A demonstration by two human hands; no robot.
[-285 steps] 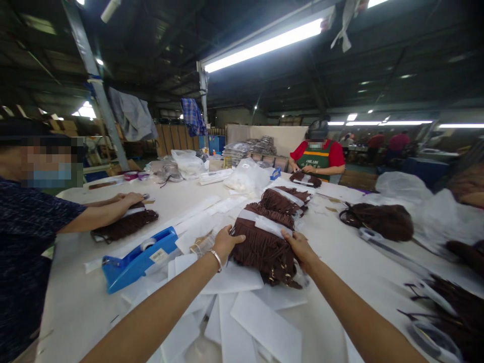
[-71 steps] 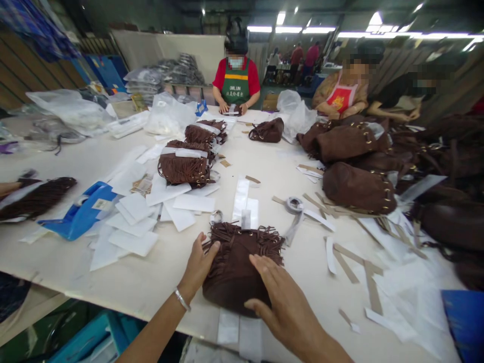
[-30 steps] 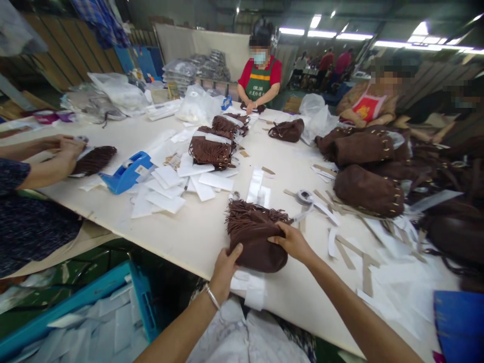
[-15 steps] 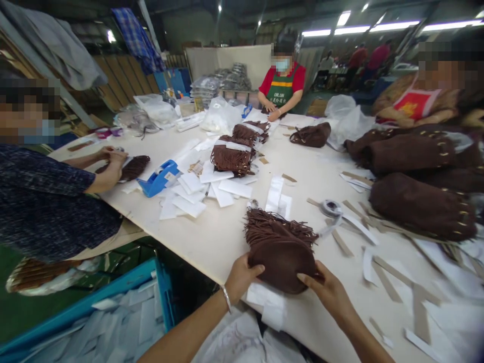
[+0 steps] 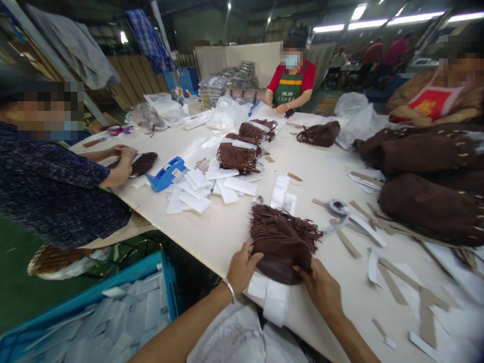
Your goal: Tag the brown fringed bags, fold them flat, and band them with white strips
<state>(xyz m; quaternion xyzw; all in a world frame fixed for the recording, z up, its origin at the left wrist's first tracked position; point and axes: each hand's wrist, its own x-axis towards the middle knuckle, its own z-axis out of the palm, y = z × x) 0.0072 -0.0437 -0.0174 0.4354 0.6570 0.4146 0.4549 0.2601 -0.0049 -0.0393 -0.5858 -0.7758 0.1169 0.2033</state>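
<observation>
A brown suede fringed bag (image 5: 282,239) lies at the near edge of the white table (image 5: 223,232), on top of white paper strips (image 5: 273,297) that hang over the edge. My left hand (image 5: 242,266) grips the bag's near left side, thumb on top. At its near right side, my right hand (image 5: 320,286) has its fingers curled onto the bag. The fringe points away from me.
A stack of wrapped fringed bags (image 5: 238,154), loose white sheets (image 5: 196,194) and a blue tape dispenser (image 5: 166,173) lie further back. Brown bags (image 5: 431,206) pile up at right. A tape roll (image 5: 338,206) and paper strips lie nearby. Other people work around the table. A blue bin (image 5: 94,312) stands below left.
The view has shifted from the stack of wrapped bags to one fringed bag in front of me. In the last second both hands have moved to its near end.
</observation>
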